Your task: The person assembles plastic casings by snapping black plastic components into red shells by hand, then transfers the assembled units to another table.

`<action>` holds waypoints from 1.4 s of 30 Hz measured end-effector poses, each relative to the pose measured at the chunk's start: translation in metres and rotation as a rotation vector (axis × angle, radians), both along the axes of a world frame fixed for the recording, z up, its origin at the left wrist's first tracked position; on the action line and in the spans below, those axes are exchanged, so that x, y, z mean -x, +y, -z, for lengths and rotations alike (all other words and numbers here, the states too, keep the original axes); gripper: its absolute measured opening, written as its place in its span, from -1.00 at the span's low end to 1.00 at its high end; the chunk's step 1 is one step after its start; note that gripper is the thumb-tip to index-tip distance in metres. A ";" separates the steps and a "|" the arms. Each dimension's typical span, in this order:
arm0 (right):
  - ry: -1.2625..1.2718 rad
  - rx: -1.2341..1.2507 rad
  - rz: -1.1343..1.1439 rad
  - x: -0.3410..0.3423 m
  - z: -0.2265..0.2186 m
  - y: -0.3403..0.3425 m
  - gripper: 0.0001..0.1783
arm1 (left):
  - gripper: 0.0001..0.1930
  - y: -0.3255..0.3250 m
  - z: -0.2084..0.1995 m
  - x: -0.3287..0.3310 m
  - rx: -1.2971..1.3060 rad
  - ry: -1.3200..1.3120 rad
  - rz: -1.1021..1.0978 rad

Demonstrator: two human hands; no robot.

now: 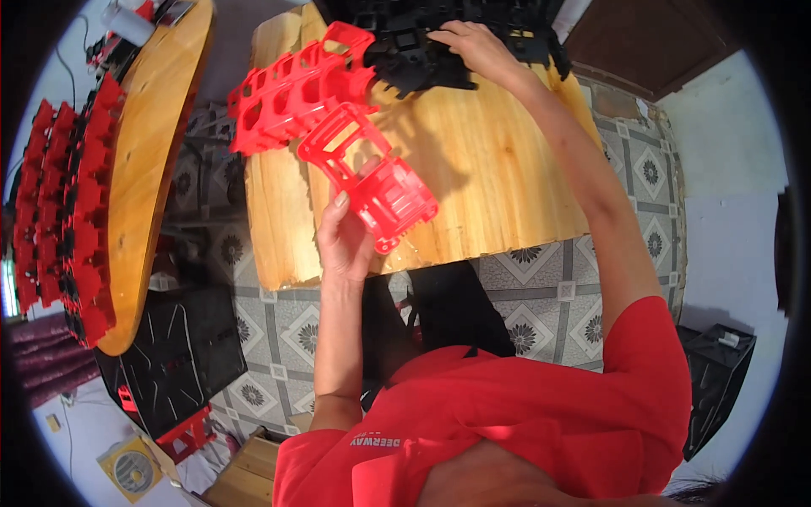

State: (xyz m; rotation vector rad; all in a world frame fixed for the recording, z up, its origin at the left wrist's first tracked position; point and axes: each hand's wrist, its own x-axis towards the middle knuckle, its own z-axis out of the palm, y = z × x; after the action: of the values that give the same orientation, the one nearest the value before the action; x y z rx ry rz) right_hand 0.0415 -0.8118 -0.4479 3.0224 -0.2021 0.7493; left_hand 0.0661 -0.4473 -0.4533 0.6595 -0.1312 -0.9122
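My left hand [345,237] is closed around the lower side of a red plastic frame [393,198], its thumb lying on the near edge. This frame has a large rectangular opening at one end and a slotted box-like part at the other. It is held tilted above the wooden table [524,169]. At the far side, my right hand [480,49] reaches over a pile of black plastic parts [414,55]. Its fingers are stretched out onto the parts, and their tips are hard to make out.
A row of joined red plastic frames [291,93] lies on the table's left. Another wooden table [156,169], further left, carries long rows of red and black assemblies [91,211]. Black crates [182,355] stand on the tiled floor at left; another black box [718,372] is at right.
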 end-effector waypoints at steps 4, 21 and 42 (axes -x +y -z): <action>-0.127 0.020 -0.127 -0.002 -0.015 -0.007 -0.66 | -0.18 0.015 0.003 -0.012 0.084 0.036 0.046; -0.311 -0.559 0.210 0.063 -0.087 0.299 -0.77 | -0.16 0.065 0.029 -0.039 0.011 -0.116 -0.140; -0.397 -0.397 -0.066 -0.003 -0.040 0.380 -0.70 | -0.04 0.124 0.011 -0.058 0.017 -0.266 -0.234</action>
State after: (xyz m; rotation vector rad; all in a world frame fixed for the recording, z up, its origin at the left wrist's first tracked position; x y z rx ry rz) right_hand 0.0450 -0.4321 -0.4076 3.2097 -0.2889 1.4758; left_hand 0.1245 -0.3235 -0.4647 0.7616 -0.2919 -0.5952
